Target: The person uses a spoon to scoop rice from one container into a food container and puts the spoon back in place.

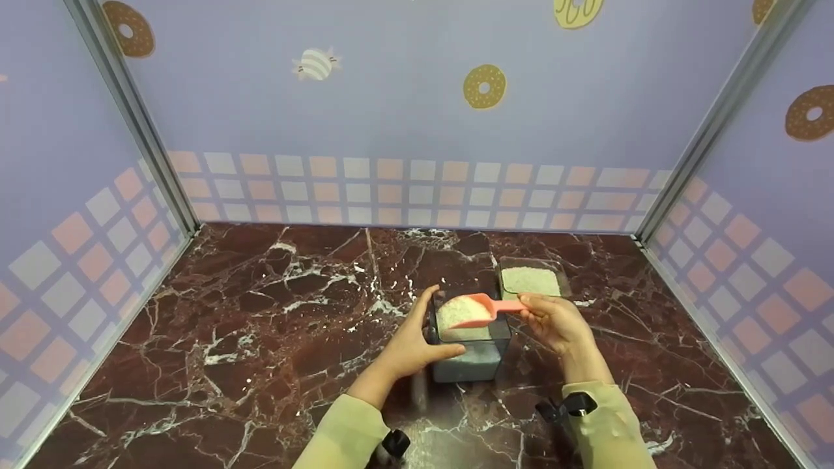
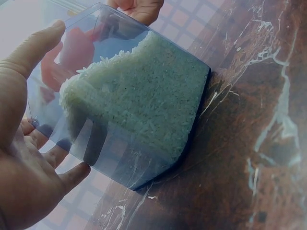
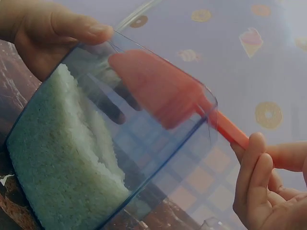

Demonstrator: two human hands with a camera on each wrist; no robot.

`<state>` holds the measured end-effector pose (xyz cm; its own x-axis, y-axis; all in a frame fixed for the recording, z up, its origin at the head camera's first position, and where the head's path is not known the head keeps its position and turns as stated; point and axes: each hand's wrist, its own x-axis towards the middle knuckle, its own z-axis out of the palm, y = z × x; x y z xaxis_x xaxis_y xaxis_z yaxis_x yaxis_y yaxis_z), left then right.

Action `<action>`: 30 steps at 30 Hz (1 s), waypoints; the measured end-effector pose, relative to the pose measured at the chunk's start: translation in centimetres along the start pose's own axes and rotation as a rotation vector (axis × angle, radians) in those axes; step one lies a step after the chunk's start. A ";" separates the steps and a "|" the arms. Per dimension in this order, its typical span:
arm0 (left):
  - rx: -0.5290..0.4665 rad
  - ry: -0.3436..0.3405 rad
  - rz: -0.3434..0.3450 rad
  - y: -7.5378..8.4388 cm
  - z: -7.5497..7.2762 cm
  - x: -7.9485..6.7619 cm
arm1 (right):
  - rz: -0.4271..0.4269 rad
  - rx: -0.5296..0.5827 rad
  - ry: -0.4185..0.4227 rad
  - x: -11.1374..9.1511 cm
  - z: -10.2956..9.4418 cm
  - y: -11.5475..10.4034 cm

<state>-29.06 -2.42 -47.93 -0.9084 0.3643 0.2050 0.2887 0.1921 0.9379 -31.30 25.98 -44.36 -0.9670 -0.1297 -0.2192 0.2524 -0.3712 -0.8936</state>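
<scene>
A clear plastic container (image 1: 466, 366), partly filled with white rice (image 2: 144, 91), stands on the table. My left hand (image 1: 412, 345) holds it at the left side, thumb along the near wall by the rim and fingers spread round toward the far wall. With thumb and fingertips, my right hand (image 1: 557, 322) pinches the handle of a pink scoop (image 3: 158, 91). Rice lies heaped in the scoop's bowl, which is at the container's mouth. Through the clear wall in the right wrist view, the bowl shows above the sloping rice. The handle passes over the right rim.
Behind the right hand sits a second clear box (image 1: 565, 280) with rice in it. White grains and specks lie scattered over the dark red marble-patterned table (image 1: 273, 365). Purple patterned panels (image 1: 404, 98) enclose the back and both sides, with metal posts (image 1: 146, 137) at the corners.
</scene>
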 end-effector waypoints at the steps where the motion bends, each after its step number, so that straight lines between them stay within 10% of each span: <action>1: 0.002 0.000 -0.003 0.0 0.0 0.0 | 0.014 0.020 -0.005 0.1 -0.1 0.1; 16: 0.022 0.003 -0.011 0.0 0.0 0.0 | 0.195 0.374 -0.187 0.3 -1.3 -0.5; 30: 0.026 0.000 -0.025 0.2 0.1 -0.2 | -0.060 0.574 0.245 -0.5 -5.4 -3.4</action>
<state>-28.79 -2.42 -47.85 -0.9156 0.3589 0.1812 0.2732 0.2248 0.9353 -31.83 32.25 -43.35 -0.9428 0.0962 -0.3191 0.1097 -0.8145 -0.5697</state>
